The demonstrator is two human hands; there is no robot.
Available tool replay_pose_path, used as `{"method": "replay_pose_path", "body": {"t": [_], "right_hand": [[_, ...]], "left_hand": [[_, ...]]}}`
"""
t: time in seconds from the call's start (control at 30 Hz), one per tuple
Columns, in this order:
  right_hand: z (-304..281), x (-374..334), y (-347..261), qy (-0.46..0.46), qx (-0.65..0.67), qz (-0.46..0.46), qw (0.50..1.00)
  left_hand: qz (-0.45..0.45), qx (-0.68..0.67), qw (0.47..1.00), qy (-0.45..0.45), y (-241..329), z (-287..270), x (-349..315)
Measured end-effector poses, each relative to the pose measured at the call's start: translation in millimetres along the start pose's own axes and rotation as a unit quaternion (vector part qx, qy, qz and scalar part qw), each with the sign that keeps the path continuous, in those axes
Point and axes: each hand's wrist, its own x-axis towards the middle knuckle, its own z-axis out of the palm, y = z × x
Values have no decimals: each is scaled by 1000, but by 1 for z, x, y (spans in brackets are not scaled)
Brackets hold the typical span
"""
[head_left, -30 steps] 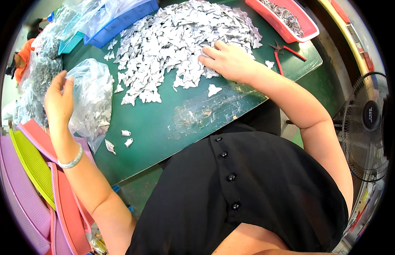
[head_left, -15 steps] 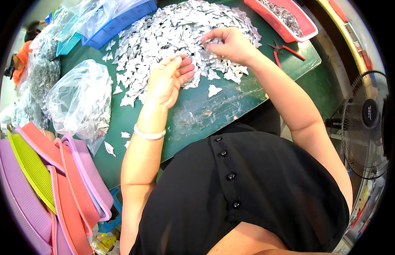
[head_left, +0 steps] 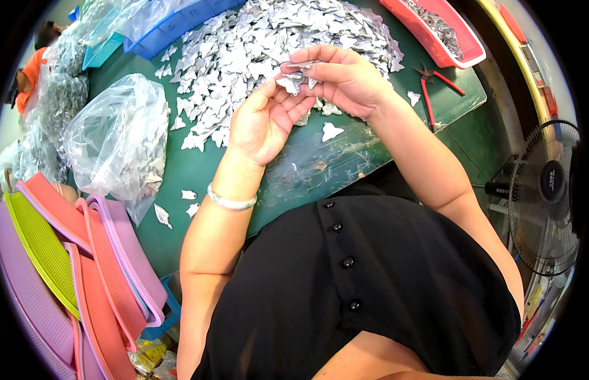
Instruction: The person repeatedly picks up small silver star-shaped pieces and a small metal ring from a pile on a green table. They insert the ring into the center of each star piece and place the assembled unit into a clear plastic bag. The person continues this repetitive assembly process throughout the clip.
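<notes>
While my right hand (head_left: 352, 82) pinches small flat silver metal-looking pieces (head_left: 292, 85), I've got my left hand (head_left: 264, 126) cupped open alongside, presumably for support.

The green table (head_left: 193, 170) bears silvery pieces (head_left: 237, 54), a bag (head_left: 120, 136), pliers (head_left: 428, 92) and a basket (head_left: 427, 45).

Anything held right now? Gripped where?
Yes: a few flat silver pieces, between the right hand's thumb and fingers, apparently near their upper edges. The left hand is open alongside; can't tell if it touches them.
</notes>
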Motion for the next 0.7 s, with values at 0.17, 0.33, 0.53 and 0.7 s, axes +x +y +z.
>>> {"method": "replay_pose_path", "body": {"t": [0.17, 0.33, 0.53, 0.7], "right_hand": [[1, -2, -1, -17, 3, -4, 1000], [12, -7, -4, 23, 18, -14, 999], [4, -8, -2, -1, 17, -19, 1000], [6, -10, -3, 4, 28, -27, 999]], "left_hand": [[8, 27, 1000, 4, 0, 3, -3], [14, 64, 998, 27, 1, 13, -6], [22, 40, 999, 27, 1, 13, -6], [14, 19, 1000, 13, 2, 8, -5]]}}
